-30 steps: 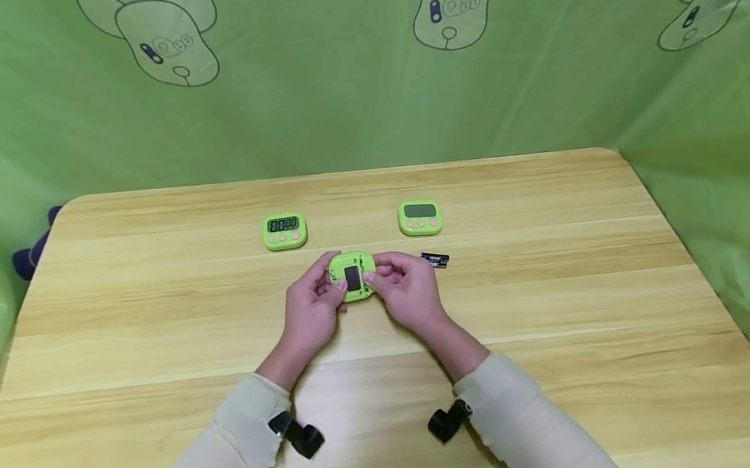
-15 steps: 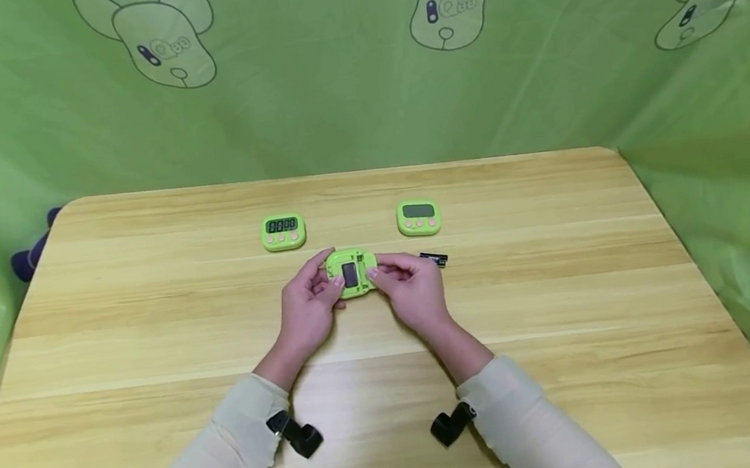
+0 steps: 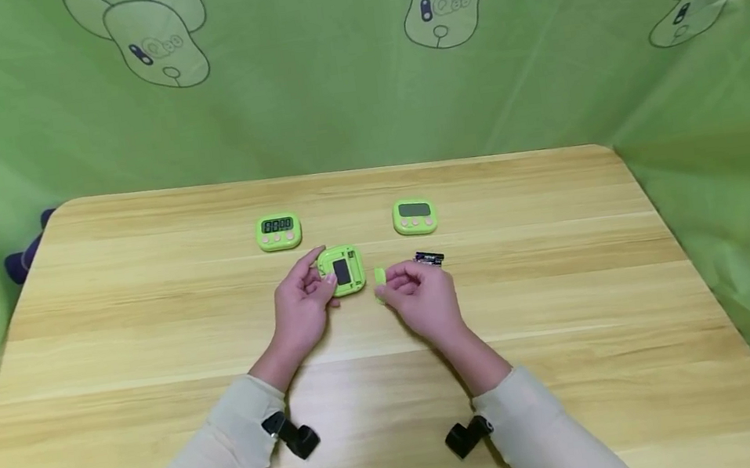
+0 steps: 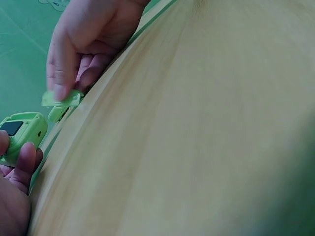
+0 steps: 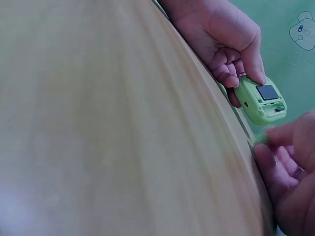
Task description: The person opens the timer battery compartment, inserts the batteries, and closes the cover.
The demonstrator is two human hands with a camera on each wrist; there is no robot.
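My left hand [image 3: 299, 307] grips a green digital timer [image 3: 354, 280] with its back turned up. A dark square sits on that back, and the battery slot along its right side lies uncovered. Between thumb and fingers, my right hand [image 3: 424, 300] pinches a small green battery cover [image 3: 380, 275], a short gap to the right of the timer. In the left wrist view the battery cover [image 4: 61, 99] shows as a thin flat piece. Just beyond my right hand lie black batteries [image 3: 430, 258], partly hidden by it.
Two more green timers rest face up farther back: the left timer [image 3: 278, 232] shows digits, while the right timer [image 3: 415, 217] has a blank screen. The wooden table [image 3: 552, 282] reaches back to a green curtain [image 3: 329, 98].
The battery cover has come off the timer's back and moved right in my right hand. My left hand has shifted slightly left with the timer.
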